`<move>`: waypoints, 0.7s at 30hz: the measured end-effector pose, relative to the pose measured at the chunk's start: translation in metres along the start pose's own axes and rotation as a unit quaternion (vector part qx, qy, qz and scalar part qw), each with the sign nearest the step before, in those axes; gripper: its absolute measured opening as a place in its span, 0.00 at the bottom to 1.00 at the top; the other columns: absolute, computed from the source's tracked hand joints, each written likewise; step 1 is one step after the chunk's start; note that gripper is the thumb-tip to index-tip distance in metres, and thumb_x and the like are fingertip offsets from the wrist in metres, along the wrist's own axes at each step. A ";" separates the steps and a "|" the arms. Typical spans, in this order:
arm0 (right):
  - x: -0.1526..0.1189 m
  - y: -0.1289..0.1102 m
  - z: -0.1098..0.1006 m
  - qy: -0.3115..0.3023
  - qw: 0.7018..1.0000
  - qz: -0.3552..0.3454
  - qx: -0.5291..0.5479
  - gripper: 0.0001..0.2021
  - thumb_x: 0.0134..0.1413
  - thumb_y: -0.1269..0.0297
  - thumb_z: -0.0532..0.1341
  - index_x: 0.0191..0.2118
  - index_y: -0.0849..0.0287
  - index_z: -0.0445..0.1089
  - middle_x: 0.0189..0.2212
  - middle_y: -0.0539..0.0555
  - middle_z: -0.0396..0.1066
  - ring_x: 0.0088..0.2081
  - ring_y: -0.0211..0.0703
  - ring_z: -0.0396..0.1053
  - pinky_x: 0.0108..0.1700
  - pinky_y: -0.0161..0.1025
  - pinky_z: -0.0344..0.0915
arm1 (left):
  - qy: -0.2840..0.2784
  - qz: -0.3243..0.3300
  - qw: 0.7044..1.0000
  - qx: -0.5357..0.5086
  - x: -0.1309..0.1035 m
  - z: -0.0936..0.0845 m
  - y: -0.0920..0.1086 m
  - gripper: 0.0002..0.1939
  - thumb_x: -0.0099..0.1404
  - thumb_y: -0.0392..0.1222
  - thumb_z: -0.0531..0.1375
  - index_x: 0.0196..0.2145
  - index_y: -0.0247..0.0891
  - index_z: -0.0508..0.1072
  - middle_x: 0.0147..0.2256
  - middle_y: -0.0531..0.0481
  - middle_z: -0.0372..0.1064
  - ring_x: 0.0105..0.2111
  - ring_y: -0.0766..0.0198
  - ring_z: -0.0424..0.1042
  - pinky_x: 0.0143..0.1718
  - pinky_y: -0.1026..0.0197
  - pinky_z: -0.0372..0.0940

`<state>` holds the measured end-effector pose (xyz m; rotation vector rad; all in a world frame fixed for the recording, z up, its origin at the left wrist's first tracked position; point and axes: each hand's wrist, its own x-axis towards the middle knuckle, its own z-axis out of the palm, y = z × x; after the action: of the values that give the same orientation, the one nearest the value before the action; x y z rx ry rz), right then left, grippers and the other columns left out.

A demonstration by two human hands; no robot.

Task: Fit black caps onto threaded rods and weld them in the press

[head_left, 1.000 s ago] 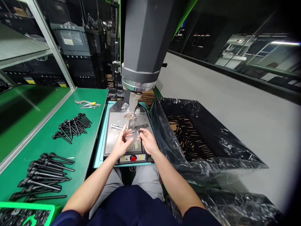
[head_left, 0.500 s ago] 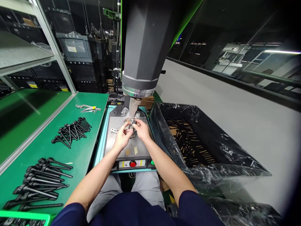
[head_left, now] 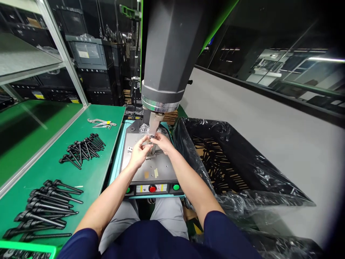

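Observation:
Both my hands meet at a metal fixture (head_left: 153, 153) on the machine's base plate, right under the pale metal horn (head_left: 154, 124) of a press head. My right hand (head_left: 163, 144) pinches a small dark part (head_left: 152, 136) between thumb and fingertips, just below the horn's tip. From the other side my left hand (head_left: 139, 153) comes in with curled fingers, thumb and forefinger close to the same part. What lies between the left fingertips is too small to make out. Clear plastic film (head_left: 144, 128) lies behind the hands.
Black threaded rods with wide heads lie in two groups (head_left: 83, 149) (head_left: 45, 208) on the green table at left, beside some hand tools (head_left: 102, 123). A plastic-lined bin (head_left: 258, 169) with more dark pieces stands at right. Red (head_left: 152, 189) and green (head_left: 176, 187) buttons line the machine's front.
My right hand has moved slightly up and inward toward the horn, carrying the small dark part. The left hand stays close beside it. The view has shifted slightly.

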<state>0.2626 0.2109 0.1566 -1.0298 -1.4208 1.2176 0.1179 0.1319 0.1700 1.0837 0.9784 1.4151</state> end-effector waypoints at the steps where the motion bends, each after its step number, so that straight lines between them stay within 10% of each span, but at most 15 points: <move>1: 0.000 0.000 -0.002 -0.008 1.000 -0.008 -0.013 0.15 0.45 0.59 0.68 0.40 0.58 0.75 0.36 0.51 0.77 0.39 0.44 0.71 0.48 0.43 0.65 | 0.001 -0.001 1.000 -0.001 0.000 0.000 0.000 0.35 0.53 0.44 0.68 0.59 0.38 0.69 0.61 0.37 0.63 0.41 0.56 0.77 0.35 0.61 0.71; 8: 0.002 0.008 0.003 0.017 0.999 -0.024 -0.021 0.11 0.47 0.58 0.67 0.36 0.58 0.76 0.33 0.52 0.77 0.38 0.46 0.73 0.47 0.44 0.67 | -0.010 -0.007 1.000 0.015 0.000 0.000 -0.010 0.34 0.55 0.45 0.67 0.59 0.36 0.68 0.53 0.39 0.72 0.40 0.58 0.77 0.37 0.59 0.72; 15: -0.010 0.020 -0.009 0.114 0.982 0.082 0.124 0.26 0.47 0.59 0.67 0.55 0.48 0.68 0.54 0.52 0.71 0.50 0.46 0.71 0.42 0.40 0.68 | -0.048 0.009 0.998 0.036 -0.003 0.011 -0.030 0.30 0.56 0.44 0.66 0.56 0.37 0.71 0.50 0.41 0.75 0.37 0.59 0.77 0.41 0.55 0.72; 21: -0.019 0.021 -0.020 0.144 0.952 0.121 0.242 0.20 0.56 0.46 0.62 0.50 0.52 0.69 0.44 0.56 0.77 0.45 0.47 0.74 0.41 0.42 0.69 | -0.060 0.016 0.996 0.061 -0.001 0.019 -0.044 0.33 0.56 0.43 0.65 0.59 0.34 0.69 0.51 0.38 0.73 0.36 0.58 0.76 0.40 0.53 0.72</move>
<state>0.2856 0.1986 0.1335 -0.9983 -0.7309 1.4338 0.1472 0.1363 0.1321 1.2648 0.9750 1.3135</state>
